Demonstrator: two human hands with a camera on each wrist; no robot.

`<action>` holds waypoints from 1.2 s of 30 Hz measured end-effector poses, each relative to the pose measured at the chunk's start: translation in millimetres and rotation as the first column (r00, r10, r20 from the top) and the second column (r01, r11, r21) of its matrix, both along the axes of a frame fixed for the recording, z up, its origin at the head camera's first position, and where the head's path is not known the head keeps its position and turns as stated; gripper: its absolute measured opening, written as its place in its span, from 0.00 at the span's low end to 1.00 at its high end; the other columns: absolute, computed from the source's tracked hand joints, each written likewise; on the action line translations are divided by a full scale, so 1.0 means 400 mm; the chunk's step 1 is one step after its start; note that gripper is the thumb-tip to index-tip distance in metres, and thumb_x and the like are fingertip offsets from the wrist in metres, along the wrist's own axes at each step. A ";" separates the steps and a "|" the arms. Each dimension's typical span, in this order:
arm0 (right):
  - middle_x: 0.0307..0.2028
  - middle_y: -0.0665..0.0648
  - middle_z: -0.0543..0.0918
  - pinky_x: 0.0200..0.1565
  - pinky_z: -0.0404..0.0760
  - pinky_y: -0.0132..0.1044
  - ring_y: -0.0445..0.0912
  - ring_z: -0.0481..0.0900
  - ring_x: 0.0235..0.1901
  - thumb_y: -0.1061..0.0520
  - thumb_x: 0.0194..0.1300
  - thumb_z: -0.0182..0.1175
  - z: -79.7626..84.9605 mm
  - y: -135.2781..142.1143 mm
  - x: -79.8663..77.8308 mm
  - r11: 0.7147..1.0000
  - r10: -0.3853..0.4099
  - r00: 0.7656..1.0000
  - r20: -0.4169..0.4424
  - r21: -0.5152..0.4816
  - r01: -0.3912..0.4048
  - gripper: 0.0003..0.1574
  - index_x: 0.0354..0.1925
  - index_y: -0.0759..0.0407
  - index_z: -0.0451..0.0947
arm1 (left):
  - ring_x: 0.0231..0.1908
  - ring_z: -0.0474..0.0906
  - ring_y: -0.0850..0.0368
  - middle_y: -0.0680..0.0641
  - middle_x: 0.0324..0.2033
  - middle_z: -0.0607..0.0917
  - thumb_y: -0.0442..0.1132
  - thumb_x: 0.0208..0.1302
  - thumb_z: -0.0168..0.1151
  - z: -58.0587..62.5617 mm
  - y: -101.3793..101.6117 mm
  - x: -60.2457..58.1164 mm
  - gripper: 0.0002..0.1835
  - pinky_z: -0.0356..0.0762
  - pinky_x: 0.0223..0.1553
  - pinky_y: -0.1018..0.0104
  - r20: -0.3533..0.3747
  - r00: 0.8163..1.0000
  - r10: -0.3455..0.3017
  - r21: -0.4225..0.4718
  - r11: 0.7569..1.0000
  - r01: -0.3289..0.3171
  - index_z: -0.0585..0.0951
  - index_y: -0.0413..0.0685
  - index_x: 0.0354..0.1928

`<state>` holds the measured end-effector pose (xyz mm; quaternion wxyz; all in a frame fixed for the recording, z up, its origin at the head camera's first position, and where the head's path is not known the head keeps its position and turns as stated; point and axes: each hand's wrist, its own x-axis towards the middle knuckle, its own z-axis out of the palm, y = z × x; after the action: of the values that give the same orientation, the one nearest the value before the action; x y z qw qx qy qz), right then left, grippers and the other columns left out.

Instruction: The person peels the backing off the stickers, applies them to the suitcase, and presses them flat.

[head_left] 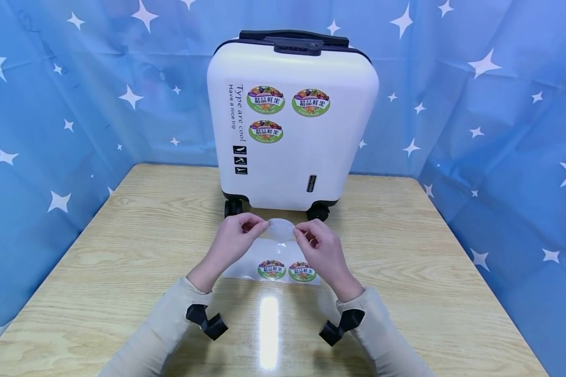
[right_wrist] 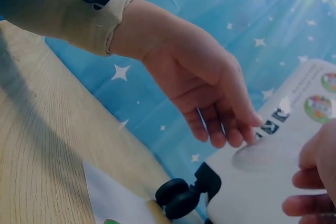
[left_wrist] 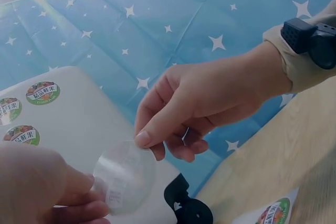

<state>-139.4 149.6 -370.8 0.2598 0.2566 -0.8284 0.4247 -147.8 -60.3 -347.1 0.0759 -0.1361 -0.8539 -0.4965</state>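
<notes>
Both hands hold up one oval sticker [head_left: 281, 230], its pale, see-through back showing, in front of the suitcase's lower edge. My left hand [head_left: 236, 238] pinches its left edge between thumb and fingers; the right hand [head_left: 324, 250] pinches the opposite edge. In the left wrist view the sticker [left_wrist: 126, 177] hangs flat between the fingertips. Below it on the table lies a white backing sheet [head_left: 245, 264] with two fruit stickers [head_left: 272, 269] along its near side. Behind stands a white suitcase [head_left: 292, 157] bearing three matching oval stickers [head_left: 266, 100] on its upper front.
The suitcase rests upright on black wheels [head_left: 318, 212] on the wooden table [head_left: 405, 251]. Printed lettering [head_left: 236, 107] and small black icons run down its left side, and a dark badge [head_left: 312, 183] sits low on the right. A blue star-patterned curtain [head_left: 170, 78] surrounds the table.
</notes>
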 end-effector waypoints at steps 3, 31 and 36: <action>0.29 0.49 0.77 0.22 0.72 0.29 0.38 0.70 0.24 0.66 0.59 0.62 -0.007 0.000 -0.003 0.998 0.058 0.997 -0.054 0.014 -0.058 0.04 0.34 0.60 0.81 | 0.30 0.75 0.57 0.50 0.29 0.83 0.45 0.64 0.59 0.003 0.000 -0.003 0.11 0.75 0.31 0.64 0.017 1.000 -0.012 0.027 1.000 0.012 0.83 0.44 0.36; 0.28 0.47 0.77 0.21 0.69 0.28 0.36 0.67 0.22 0.63 0.55 0.66 -0.036 -0.015 0.000 0.971 0.227 0.973 -0.035 0.085 -0.223 0.06 0.35 0.59 0.81 | 0.30 0.75 0.56 0.49 0.29 0.82 0.38 0.62 0.60 -0.007 -0.014 -0.004 0.06 0.74 0.31 0.64 0.084 0.996 -0.001 0.092 0.996 -0.007 0.83 0.43 0.35; 0.29 0.48 0.78 0.22 0.68 0.27 0.37 0.67 0.22 0.64 0.55 0.66 -0.027 -0.013 -0.001 0.981 0.187 0.981 -0.046 0.068 -0.183 0.07 0.35 0.61 0.81 | 0.29 0.74 0.56 0.50 0.29 0.82 0.38 0.63 0.60 -0.009 -0.014 -0.002 0.06 0.74 0.30 0.64 0.079 0.997 -0.018 0.062 0.998 0.013 0.83 0.44 0.35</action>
<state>-139.6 144.5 -381.6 0.2327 0.3517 -0.8069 0.4137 -148.8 -66.1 -350.7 0.0423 -0.1207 -0.8396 -0.5280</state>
